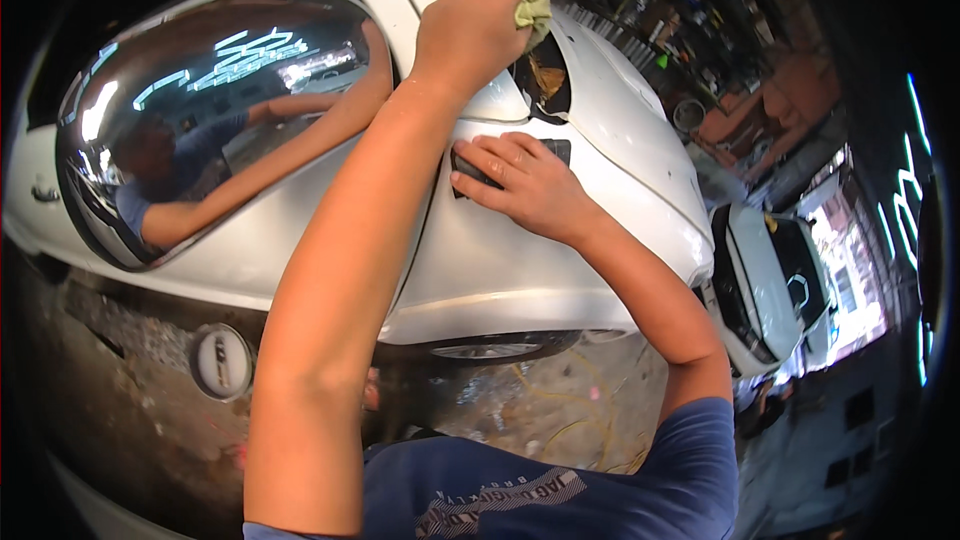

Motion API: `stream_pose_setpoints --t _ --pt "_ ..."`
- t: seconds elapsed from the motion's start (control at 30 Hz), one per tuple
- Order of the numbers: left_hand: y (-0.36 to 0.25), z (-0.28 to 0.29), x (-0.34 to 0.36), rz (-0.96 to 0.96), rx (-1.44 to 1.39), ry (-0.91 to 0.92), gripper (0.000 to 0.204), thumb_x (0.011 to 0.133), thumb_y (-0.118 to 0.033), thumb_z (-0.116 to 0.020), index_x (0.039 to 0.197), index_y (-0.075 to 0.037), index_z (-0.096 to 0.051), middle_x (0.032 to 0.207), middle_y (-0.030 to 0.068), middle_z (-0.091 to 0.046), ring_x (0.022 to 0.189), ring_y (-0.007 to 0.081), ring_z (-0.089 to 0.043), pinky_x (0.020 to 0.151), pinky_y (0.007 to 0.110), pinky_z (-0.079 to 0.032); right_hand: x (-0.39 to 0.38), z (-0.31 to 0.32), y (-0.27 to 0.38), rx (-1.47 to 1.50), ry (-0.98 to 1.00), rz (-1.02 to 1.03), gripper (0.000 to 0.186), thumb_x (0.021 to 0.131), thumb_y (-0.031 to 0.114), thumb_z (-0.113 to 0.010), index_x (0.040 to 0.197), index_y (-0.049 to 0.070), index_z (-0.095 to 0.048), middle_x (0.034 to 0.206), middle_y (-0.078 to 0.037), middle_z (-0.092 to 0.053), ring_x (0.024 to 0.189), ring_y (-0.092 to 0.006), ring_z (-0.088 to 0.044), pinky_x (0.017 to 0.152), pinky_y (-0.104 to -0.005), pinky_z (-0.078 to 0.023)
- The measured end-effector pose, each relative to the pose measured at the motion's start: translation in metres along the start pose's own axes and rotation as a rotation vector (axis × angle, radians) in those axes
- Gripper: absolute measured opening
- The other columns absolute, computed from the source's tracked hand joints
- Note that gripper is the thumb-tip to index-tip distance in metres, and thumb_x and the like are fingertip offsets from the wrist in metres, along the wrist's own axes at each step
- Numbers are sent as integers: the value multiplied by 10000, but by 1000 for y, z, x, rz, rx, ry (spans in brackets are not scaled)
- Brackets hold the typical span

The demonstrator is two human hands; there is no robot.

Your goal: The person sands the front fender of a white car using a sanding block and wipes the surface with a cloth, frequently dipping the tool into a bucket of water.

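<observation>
White bodywork [505, 250] lies beneath both my hands, and I take the step in hand to be rubbing it down with a pad, a cloth ready for wiping. The next move, I judge, calls for light, level pressure, keeping off the edge of the dark opening [548, 80] just ahead of my right hand [530, 190], then a pass of the cloth. That hand's fingers are partly spread and slightly bent over a black pad [467, 164], which sits under them against the car; whether they pinch its edges I cannot tell. My left hand [475, 25], farther ahead and a little to the left, is curled round a yellow-green cloth [533, 12], whose bunched end pokes out on its right.
</observation>
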State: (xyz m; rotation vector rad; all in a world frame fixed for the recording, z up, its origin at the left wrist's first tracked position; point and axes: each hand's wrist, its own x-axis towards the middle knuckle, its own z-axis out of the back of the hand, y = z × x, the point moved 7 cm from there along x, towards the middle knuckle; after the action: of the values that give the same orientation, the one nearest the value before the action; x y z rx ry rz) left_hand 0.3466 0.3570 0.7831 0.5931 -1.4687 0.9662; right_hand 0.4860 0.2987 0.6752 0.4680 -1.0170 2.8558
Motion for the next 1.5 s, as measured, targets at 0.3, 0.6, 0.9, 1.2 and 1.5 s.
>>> stream_pose_setpoints --t 0.3,0.6,0.9,1.2,1.5 --pt "18 9 -16 11 -106 11 360 747 -194 -833 1084 -163 -713 1100 42 -680 1073 301 -673 891 409 -583 18 -1 -5 -34 -44 53 346 859 144 -669 1204 139 -695 1421 -116 -621 1194 -279 -622 935 -412 -534" --pt "7 19 -17 -121 -132 -95 278 838 -257 -784 985 -107 -602 950 126 -606 907 348 -649 776 458 -550 30 -2 -3 -78 -114 67 326 831 133 -685 1157 124 -704 1379 -115 -633 1163 -272 -622 903 -399 -532" --pt "6 21 -19 -138 -144 -104 291 831 -247 -797 989 -106 -598 958 120 -606 899 344 -650 771 448 -553 28 -7 5 -95 -152 15 312 842 162 -655 1144 94 -695 1347 -125 -626 1182 -279 -603 923 -411 -530" --pt "7 15 -17 -94 -88 5 321 849 -265 -793 1010 -73 -592 974 134 -608 924 323 -657 801 429 -554 19 -16 14 -67 -96 55 329 839 168 -658 1157 90 -696 1363 -126 -619 1190 -283 -597 916 -415 -532" --pt "7 21 -17 -134 -132 -76 317 839 -268 -800 979 -81 -587 963 132 -602 914 337 -648 806 443 -549 17 -14 16 -74 -142 -16 313 855 155 -668 1165 124 -701 1352 -149 -615 1196 -300 -589 912 -425 -512"
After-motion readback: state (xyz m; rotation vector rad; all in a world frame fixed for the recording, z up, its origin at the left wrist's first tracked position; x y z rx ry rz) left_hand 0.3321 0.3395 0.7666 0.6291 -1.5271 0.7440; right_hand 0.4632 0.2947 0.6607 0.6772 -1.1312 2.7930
